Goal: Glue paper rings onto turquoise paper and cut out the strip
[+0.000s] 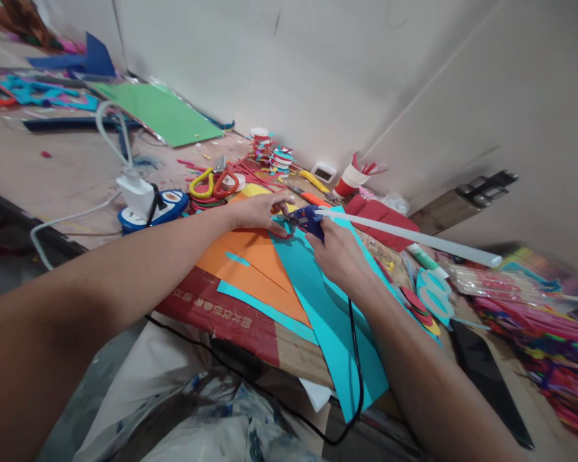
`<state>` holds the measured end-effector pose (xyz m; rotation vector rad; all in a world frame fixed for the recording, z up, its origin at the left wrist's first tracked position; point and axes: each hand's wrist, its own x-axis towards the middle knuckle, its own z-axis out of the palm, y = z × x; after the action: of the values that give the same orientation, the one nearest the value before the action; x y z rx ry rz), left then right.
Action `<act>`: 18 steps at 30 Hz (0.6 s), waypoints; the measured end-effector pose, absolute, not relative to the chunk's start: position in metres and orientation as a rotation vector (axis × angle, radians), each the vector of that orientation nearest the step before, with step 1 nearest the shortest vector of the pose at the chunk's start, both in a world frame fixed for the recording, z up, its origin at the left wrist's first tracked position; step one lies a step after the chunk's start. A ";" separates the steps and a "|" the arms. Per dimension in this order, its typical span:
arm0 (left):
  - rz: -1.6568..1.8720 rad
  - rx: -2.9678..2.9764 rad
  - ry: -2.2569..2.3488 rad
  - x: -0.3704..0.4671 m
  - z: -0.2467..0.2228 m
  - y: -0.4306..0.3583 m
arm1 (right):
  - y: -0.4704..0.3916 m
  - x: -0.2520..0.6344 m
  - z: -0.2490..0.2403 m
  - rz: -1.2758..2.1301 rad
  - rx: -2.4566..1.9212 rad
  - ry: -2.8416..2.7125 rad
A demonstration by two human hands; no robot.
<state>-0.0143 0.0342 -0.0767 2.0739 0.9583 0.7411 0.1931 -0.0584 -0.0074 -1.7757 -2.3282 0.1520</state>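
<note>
"Glue gun (311,221), dark blue plastic with a long translucent white stick (404,235): where?"

"Closed in the right hand (334,247), over cyan paper sheets (337,314); the left hand (261,213) pinches a small cyan paper piece (282,226) at its nozzle (291,218)."

"How far along?"

"Behind the gun, layered red, white and cyan paper stacks (282,160) look finished; the pinched piece seems underway, and flat red paper discs (413,300) right of the gun look unused."

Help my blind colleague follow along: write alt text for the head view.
A person's right hand holds a blue glue gun, long white stick protruding, near a small turquoise piece in the left hand, over orange and turquoise sheets on a cluttered table.
</note>
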 end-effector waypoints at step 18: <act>0.748 2.056 0.935 -0.012 -0.069 0.026 | -0.057 0.189 -0.012 0.164 -1.728 -2.348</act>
<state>-0.0124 0.0265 -0.0686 2.0555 0.9351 0.7476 0.1895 -0.0575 -0.0117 -1.7276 -2.3482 0.1638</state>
